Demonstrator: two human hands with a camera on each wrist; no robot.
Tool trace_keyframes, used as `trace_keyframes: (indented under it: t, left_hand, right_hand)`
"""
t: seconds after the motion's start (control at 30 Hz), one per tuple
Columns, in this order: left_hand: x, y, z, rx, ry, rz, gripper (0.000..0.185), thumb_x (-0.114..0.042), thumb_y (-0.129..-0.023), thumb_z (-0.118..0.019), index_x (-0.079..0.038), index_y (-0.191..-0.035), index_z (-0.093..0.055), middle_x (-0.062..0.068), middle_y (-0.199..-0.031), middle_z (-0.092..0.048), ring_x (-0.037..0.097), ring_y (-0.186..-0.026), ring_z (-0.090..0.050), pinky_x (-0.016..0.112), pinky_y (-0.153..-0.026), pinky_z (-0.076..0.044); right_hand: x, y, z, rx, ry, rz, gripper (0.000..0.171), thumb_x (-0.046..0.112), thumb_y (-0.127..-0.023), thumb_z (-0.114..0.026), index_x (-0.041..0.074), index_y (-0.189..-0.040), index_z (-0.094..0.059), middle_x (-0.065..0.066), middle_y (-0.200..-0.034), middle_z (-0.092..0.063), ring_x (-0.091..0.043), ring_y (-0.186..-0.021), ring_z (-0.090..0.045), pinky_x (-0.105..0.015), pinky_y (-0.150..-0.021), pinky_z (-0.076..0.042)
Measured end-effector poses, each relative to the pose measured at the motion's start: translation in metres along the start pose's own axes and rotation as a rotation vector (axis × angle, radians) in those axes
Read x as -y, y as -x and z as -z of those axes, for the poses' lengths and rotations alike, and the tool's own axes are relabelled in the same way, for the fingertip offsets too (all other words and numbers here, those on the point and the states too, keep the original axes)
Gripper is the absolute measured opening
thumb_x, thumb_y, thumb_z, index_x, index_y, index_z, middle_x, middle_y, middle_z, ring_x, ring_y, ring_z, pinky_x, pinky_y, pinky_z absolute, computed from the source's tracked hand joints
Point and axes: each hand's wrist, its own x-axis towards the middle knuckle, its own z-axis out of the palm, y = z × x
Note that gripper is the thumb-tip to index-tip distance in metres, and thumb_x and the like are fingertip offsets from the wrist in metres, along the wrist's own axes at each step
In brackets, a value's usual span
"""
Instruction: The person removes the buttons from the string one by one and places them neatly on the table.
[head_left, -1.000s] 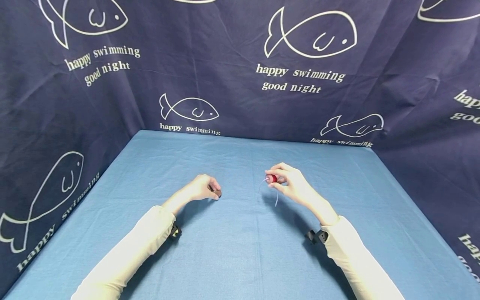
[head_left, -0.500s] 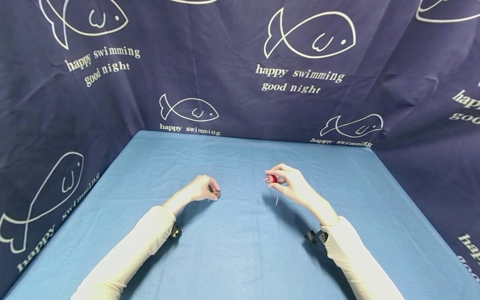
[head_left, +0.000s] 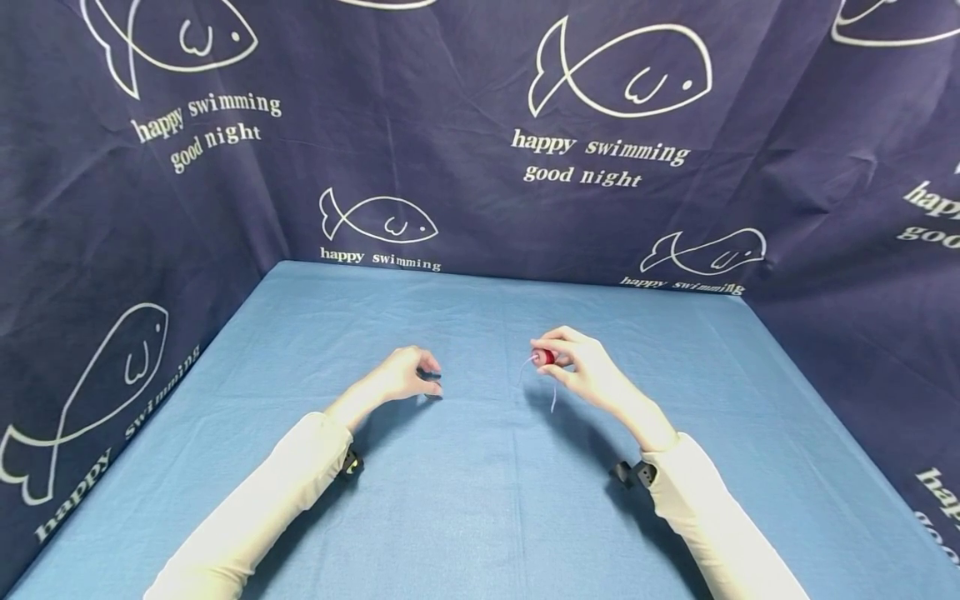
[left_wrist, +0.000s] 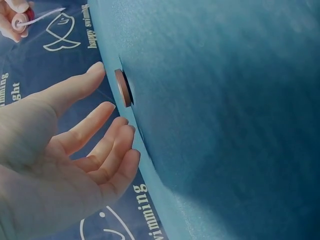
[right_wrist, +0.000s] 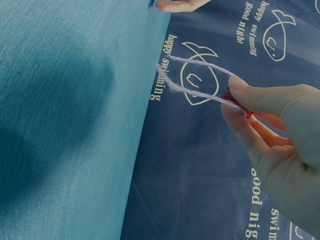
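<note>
A small flat brown disc (left_wrist: 122, 88) lies on the blue tablecloth (head_left: 480, 500). My left hand (head_left: 426, 377) hovers just over it with fingers straightened and spread; in the left wrist view the left hand (left_wrist: 107, 92) is close to the disc but does not touch it. My right hand (head_left: 558, 360) is raised above the table at centre right and pinches a small red bead (head_left: 545, 357) between thumb and fingers. A pale lilac string (right_wrist: 200, 75) runs from the bead, loops out and hangs down (head_left: 552, 400).
Navy cloth walls printed with white fish (head_left: 622, 75) close in the table at the back, left and right. Both forearms wear cream sleeves (head_left: 255, 508), with a wrist camera mount (head_left: 633, 473) under each.
My left hand let go of the brown disc and opened, lifting slightly off it. The right hand with the bead and string has stayed in place.
</note>
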Motion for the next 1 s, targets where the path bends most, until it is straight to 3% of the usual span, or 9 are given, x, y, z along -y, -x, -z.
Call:
trace_keyframes:
  t: [0.23, 0.57, 1.0]
  left_hand:
    - [-0.002, 0.001, 0.001, -0.011, 0.011, 0.006, 0.033, -0.021, -0.076, -0.076, -0.003, -0.101, -0.067, 0.013, -0.098, -0.068, 0.028, -0.094, -0.062, 0.039, -0.088, -0.047]
    - [-0.017, -0.006, 0.005, -0.017, 0.139, 0.018, 0.036, -0.027, -0.080, -0.073, -0.005, -0.108, -0.066, 0.013, -0.104, -0.068, 0.015, -0.077, -0.066, 0.031, -0.077, -0.051]
    - [-0.033, -0.009, 0.003, -0.005, 0.240, -0.021, 0.037, -0.028, -0.082, -0.073, -0.005, -0.110, -0.066, 0.014, -0.107, -0.067, 0.016, -0.076, -0.064, 0.025, -0.066, -0.050]
  right_hand:
    - [-0.001, 0.000, -0.002, -0.003, 0.002, 0.015, 0.037, -0.004, -0.071, -0.077, -0.004, -0.107, -0.067, -0.014, -0.098, -0.065, -0.024, -0.084, -0.064, -0.030, -0.067, -0.056]
    - [-0.002, 0.000, -0.003, -0.026, 0.021, 0.056, 0.038, -0.005, -0.071, -0.077, -0.006, -0.108, -0.067, -0.014, -0.096, -0.065, -0.024, -0.082, -0.065, -0.033, -0.066, -0.056]
    - [0.001, 0.000, 0.000, 0.042, 0.002, -0.029, 0.036, -0.002, -0.070, -0.078, 0.000, -0.105, -0.068, -0.012, -0.098, -0.068, -0.019, -0.077, -0.065, -0.030, -0.068, -0.055]
